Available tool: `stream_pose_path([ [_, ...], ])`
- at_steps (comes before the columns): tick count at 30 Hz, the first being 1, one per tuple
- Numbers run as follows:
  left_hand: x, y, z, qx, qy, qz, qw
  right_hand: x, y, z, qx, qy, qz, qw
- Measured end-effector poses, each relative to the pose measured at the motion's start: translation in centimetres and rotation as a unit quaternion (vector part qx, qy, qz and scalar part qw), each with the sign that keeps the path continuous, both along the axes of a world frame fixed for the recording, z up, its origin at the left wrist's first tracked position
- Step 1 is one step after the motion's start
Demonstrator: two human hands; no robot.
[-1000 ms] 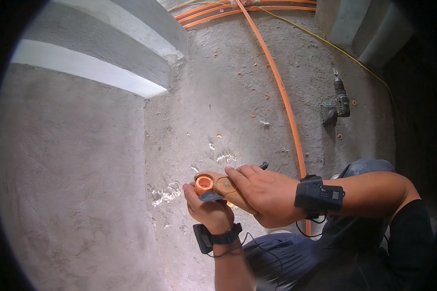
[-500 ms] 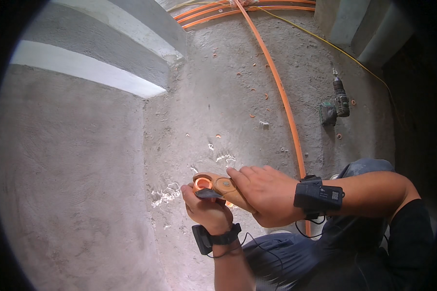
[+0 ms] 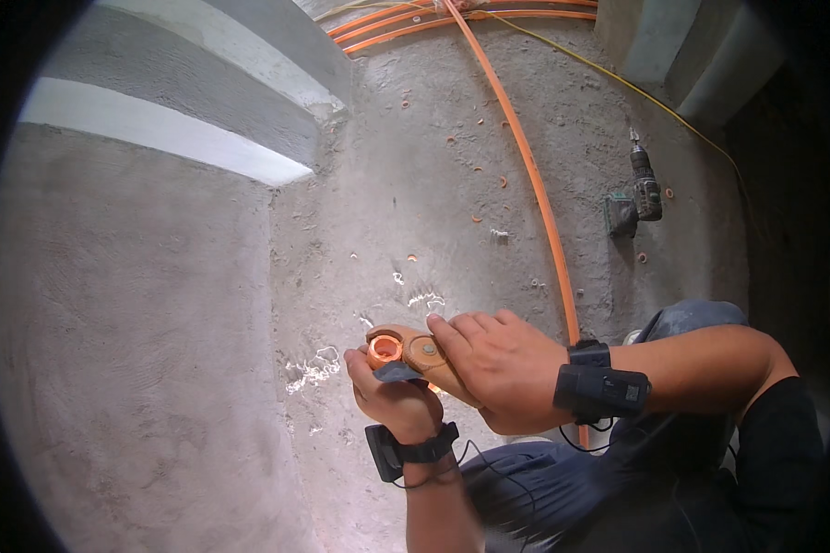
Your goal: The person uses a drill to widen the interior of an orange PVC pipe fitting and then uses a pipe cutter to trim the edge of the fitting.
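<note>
My right hand (image 3: 515, 370) is wrapped round the handles of a pipe cutter (image 3: 428, 352) with an orange-brown body. Its curved jaw goes round an orange plastic pipe (image 3: 385, 351), whose open end faces up. A dark blade (image 3: 397, 371) lies against the near side of that pipe. Below the cut end, my left hand (image 3: 395, 403) grips the pipe, its fingers and thumb closed round it. Most of the pipe is hidden by the left hand.
A long orange pipe (image 3: 536, 180) runs across the rough concrete floor, with more orange pipes (image 3: 489, 14) and a yellow cable (image 3: 609, 74) at the far end. A cordless drill (image 3: 646, 189) rests on the right. White shavings (image 3: 314, 371) and orange ring scraps lie scattered.
My right wrist has turned slightly, and the cutter has shifted a little round the pipe. My left hand keeps nearly the same place and grip.
</note>
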State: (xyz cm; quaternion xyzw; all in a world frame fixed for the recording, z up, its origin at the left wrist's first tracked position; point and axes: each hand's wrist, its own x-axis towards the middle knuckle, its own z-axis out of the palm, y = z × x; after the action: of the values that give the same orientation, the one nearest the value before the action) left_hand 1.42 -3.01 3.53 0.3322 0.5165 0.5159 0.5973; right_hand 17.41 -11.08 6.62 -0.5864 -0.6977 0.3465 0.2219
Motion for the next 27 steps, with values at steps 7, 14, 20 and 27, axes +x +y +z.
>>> stream_pose_path([
  [7,0.2,-0.2,0.0,0.005,0.002,0.003,1.000,-0.1,0.0,0.0,0.016,-0.025,0.001,1.000],
  [14,0.2,-0.3,0.4,0.001,0.007,-0.008,1.000,0.0,0.0,-0.4,-0.001,0.018,0.004,1.000],
  [20,0.1,-0.3,0.4,0.002,0.010,-0.013,1.000,0.0,-0.1,0.0,-0.012,0.014,0.007,1.000],
  [27,0.3,-0.3,0.4,-0.002,-0.001,-0.014,1.000,0.1,0.0,0.3,-0.014,-0.009,0.012,1.000],
])
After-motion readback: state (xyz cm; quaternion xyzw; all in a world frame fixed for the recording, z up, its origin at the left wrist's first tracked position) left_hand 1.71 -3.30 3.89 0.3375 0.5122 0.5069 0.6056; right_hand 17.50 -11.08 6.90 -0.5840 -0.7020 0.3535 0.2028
